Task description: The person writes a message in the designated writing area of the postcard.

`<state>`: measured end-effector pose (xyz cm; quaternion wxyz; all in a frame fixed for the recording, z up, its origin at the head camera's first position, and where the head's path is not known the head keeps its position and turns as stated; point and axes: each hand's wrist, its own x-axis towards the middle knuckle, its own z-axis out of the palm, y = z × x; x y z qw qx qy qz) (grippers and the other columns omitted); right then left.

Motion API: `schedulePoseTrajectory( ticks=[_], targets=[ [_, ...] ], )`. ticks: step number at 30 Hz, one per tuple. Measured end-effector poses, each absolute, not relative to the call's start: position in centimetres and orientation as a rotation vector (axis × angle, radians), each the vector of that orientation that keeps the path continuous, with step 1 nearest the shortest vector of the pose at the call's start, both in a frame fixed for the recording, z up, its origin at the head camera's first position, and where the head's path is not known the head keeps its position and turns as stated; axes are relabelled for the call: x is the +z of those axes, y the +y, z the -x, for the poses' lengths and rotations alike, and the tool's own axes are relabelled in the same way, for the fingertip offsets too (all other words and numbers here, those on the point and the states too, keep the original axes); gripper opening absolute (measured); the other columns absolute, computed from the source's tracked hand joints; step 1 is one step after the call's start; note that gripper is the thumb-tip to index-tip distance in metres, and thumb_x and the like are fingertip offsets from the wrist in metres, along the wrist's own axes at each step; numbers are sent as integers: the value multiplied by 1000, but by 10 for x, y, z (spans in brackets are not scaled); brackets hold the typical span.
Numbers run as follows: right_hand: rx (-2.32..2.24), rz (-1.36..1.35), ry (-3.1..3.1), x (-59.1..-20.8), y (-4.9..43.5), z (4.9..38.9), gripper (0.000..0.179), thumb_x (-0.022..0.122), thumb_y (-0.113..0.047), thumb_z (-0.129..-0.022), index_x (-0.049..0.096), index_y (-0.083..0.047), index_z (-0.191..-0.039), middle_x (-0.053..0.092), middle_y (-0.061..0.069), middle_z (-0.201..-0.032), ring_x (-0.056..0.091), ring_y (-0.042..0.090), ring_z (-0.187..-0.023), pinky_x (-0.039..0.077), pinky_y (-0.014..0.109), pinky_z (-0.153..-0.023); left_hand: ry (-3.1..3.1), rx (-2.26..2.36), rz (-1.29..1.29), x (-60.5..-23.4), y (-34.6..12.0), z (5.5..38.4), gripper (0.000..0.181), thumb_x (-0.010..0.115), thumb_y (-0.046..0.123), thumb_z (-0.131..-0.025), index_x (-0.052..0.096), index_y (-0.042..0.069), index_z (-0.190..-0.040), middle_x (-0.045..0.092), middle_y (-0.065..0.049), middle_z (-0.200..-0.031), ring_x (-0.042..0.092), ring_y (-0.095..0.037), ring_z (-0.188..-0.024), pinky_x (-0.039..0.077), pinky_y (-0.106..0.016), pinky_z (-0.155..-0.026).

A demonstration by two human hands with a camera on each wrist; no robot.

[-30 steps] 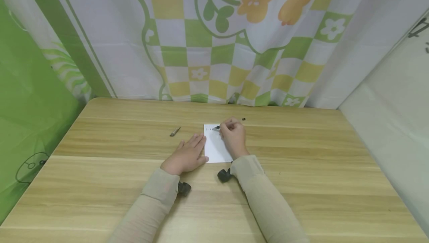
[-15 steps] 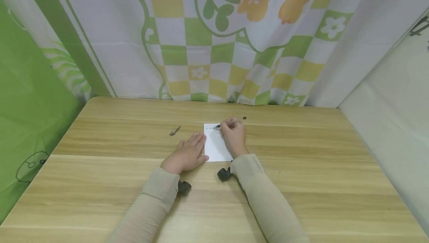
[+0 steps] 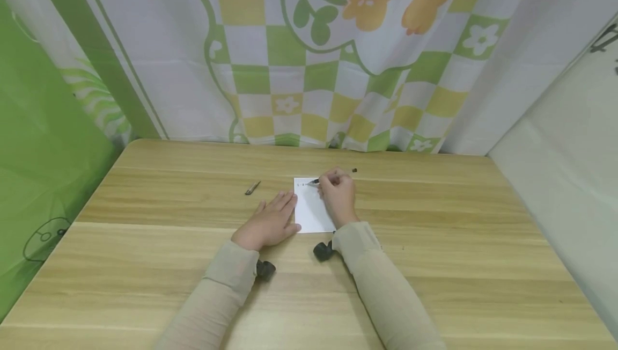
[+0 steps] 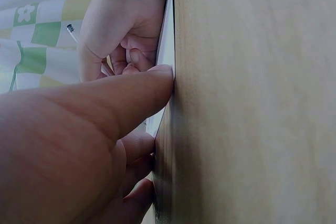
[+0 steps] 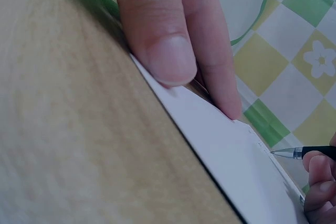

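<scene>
A small white sheet of paper (image 3: pixel 313 210) lies on the wooden table, with a short row of dark marks along its top edge. My right hand (image 3: pixel 339 194) pinches a pen (image 3: pixel 314 182), its tip at the end of that row. In the right wrist view the pen (image 5: pixel 291 152) shows a clear tip section and a black grip. My left hand (image 3: pixel 271 222) lies with fingers extended at the paper's left side, the thumb (image 4: pixel 152 80) on its lower corner and fingertips at its left edge.
A pen cap (image 3: pixel 252 188) lies on the table (image 3: pixel 183 264) left of the paper. Behind the table hangs a checked, flowered curtain (image 3: pixel 289 79). Black wrist cameras (image 3: pixel 323 252) sit at both cuffs. A pale wall (image 3: pixel 565 140) stands on the right.
The pen's far end has shifted slightly to the right, and its tip has edged along the row of marks. My left hand and the paper stay in place.
</scene>
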<state>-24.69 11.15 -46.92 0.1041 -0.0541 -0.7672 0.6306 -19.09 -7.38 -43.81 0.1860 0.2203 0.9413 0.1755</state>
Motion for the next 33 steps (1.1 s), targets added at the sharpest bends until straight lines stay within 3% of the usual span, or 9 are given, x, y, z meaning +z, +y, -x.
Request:
schedulePoseTrajectory(
  ticks=[16,33],
  targets=[
    [1819,117,-2287,-469,111,248,13,62,-13,-88,64,-5,-78,64,7,-88,61,17,-70,51,21,-57,2654,510,-635,-428,-74,186,73,53,36,-105,21,0,-160,13,-15,-169,8,-34,-155,8,-61,-122],
    [1798,128,-2304,-469,111,248,11,62,-13,-87,64,-6,-79,64,6,-91,61,19,-75,51,24,-61,2654,506,-630,-429,-73,187,74,52,39,-105,20,2,-161,11,-13,-169,6,-32,-156,6,-60,-123]
  ],
)
